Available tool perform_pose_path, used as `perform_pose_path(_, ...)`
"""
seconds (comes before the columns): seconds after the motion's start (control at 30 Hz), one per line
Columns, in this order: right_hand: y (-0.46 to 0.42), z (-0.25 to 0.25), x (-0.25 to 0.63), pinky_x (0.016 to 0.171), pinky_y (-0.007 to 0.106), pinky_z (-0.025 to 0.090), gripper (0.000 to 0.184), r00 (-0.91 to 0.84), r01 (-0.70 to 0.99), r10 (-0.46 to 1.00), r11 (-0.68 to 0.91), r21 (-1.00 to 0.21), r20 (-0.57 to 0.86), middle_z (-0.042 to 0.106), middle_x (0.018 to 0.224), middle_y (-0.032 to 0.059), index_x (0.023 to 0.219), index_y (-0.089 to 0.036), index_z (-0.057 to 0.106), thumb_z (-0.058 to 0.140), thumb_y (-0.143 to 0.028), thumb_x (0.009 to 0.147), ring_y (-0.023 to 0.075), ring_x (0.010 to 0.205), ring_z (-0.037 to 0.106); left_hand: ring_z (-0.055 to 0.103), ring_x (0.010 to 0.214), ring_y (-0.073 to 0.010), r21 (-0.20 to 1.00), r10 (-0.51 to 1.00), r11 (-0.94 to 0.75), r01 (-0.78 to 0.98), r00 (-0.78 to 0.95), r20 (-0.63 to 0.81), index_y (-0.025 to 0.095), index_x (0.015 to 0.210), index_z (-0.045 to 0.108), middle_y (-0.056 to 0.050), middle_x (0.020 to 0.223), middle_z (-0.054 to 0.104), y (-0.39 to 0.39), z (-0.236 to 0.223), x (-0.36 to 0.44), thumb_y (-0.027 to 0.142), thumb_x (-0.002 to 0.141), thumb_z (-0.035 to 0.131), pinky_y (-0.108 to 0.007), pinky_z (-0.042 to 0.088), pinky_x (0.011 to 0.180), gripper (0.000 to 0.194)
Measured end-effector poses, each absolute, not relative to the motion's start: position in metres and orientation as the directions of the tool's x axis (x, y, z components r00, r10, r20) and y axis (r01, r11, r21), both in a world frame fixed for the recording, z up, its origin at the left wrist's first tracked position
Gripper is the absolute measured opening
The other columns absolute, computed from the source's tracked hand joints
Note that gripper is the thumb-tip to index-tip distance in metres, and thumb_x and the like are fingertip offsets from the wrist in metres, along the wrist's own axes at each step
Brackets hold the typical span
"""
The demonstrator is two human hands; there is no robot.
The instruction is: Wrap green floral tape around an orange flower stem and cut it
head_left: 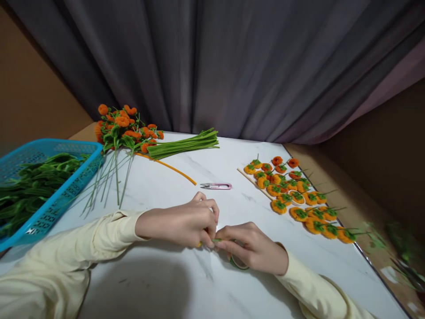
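My left hand (186, 221) and my right hand (254, 246) meet fingertip to fingertip low on the white marble table (186, 283). Both pinch a thin green stem piece (216, 240); a bit of orange shows under the left fingers. A roll of green tape (237, 264) lies under my right hand, mostly hidden by it. Small pink snips (216, 186) lie shut on the table just beyond my hands.
A blue basket (68, 186) of green leaves stands at the left. Finished orange flowers on stems (122, 126), a bundle of green stems (186, 144) and an orange stem (172, 168) lie behind. Several orange flower heads (292, 195) sit at the right. A grey curtain hangs at the back.
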State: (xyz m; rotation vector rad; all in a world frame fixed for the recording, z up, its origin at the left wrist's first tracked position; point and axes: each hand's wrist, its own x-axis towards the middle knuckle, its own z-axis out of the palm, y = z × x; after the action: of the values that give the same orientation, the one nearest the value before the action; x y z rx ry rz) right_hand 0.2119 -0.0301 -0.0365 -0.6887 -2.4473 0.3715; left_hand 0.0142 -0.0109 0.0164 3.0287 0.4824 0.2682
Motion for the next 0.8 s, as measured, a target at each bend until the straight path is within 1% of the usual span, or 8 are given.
perform_pose_path(0.2,-0.034,-0.036,0.211,0.053,0.014,0.039,0.017,-0.681,0.390,0.555,0.827,-0.404,0.478,0.064,0.066,0.0001,0.092,-0.014,0.060,0.045,-0.025,0.092,0.0057,0.050,0.051,0.053,0.095,-0.0157,0.175,0.345,-0.934,0.313,0.917,0.201,0.020,0.065,0.069,0.003,0.065,0.063,-0.002,0.012,0.014,0.017,0.073,0.072,-0.032,0.029,0.083,0.010)
perform_pose_path(0.3,-0.036,-0.036,0.211,0.053,0.017,0.038,0.021,-0.707,0.384,0.445,0.894,-0.230,0.549,0.060,0.064,0.0013,0.091,-0.014,0.059,0.040,-0.023,0.094,0.0075,0.053,0.049,0.057,0.090,-0.0159,0.254,0.400,-0.902,0.350,0.898,0.182,0.018,0.066,0.071,-0.001,0.075,0.065,0.000,0.015,0.014,0.019,0.071,0.073,-0.028,0.038,0.079,0.006)
perform_pose_path(0.4,-0.036,-0.038,0.211,0.053,0.022,0.035,0.028,-0.760,0.378,0.322,0.926,-0.019,0.564,0.056,0.063,0.0035,0.087,-0.013,0.057,0.030,-0.019,0.095,0.0110,0.053,0.047,0.060,0.079,-0.0136,0.400,0.470,-0.820,0.409,0.881,0.062,0.015,0.072,0.072,-0.003,0.078,0.066,0.002,0.019,0.014,0.017,0.072,0.071,-0.022,0.044,0.066,0.002)
perform_pose_path(0.47,-0.035,-0.040,0.212,0.051,0.024,0.033,0.031,-0.776,0.378,0.296,0.925,0.036,0.557,0.054,0.061,0.0037,0.083,-0.013,0.055,0.027,-0.017,0.094,0.0119,0.051,0.045,0.060,0.081,-0.0145,0.436,0.469,-0.795,0.422,0.883,0.001,0.015,0.075,0.072,-0.003,0.076,0.067,0.002,0.020,0.014,0.015,0.074,0.069,-0.022,0.044,0.068,0.003)
perform_pose_path(0.53,-0.033,-0.042,0.212,0.051,0.023,0.034,0.030,-0.760,0.396,0.316,0.918,0.020,0.569,0.054,0.059,0.0029,0.082,-0.014,0.055,0.028,-0.018,0.094,0.0113,0.050,0.045,0.057,0.095,-0.0184,0.356,0.448,-0.843,0.402,0.892,0.053,0.017,0.072,0.071,-0.002,0.074,0.066,-0.001,0.020,0.014,0.016,0.075,0.069,-0.028,0.042,0.080,0.004)
perform_pose_path(0.6,-0.033,-0.044,0.213,0.050,0.021,0.035,0.026,-0.707,0.426,0.368,0.903,-0.052,0.603,0.054,0.057,0.0013,0.083,-0.014,0.056,0.033,-0.019,0.094,0.0097,0.049,0.046,0.048,0.109,-0.0234,0.198,0.425,-0.898,0.392,0.889,0.169,0.018,0.072,0.068,-0.001,0.074,0.066,-0.007,0.017,0.013,0.020,0.073,0.072,-0.037,0.033,0.091,0.005)
perform_pose_path(0.7,-0.032,-0.044,0.212,0.049,0.017,0.037,0.022,-0.619,0.439,0.477,0.869,-0.230,0.624,0.056,0.052,-0.0012,0.078,-0.015,0.057,0.041,-0.020,0.092,0.0068,0.045,0.046,0.037,0.119,-0.0289,-0.012,0.378,-0.915,0.404,0.864,0.332,0.014,0.078,0.062,-0.004,0.084,0.065,-0.016,0.011,0.012,0.018,0.072,0.073,-0.043,0.027,0.093,0.014)
perform_pose_path(0.8,-0.034,-0.042,0.210,0.047,0.014,0.039,0.021,-0.570,0.420,0.558,0.829,-0.369,0.604,0.059,0.053,-0.0012,0.074,-0.015,0.057,0.046,-0.022,0.090,0.0057,0.044,0.049,0.035,0.121,-0.0287,-0.163,0.277,-0.909,0.383,0.849,0.451,0.012,0.077,0.057,-0.005,0.085,0.063,-0.020,0.006,0.011,0.010,0.078,0.063,-0.042,0.026,0.092,0.007)
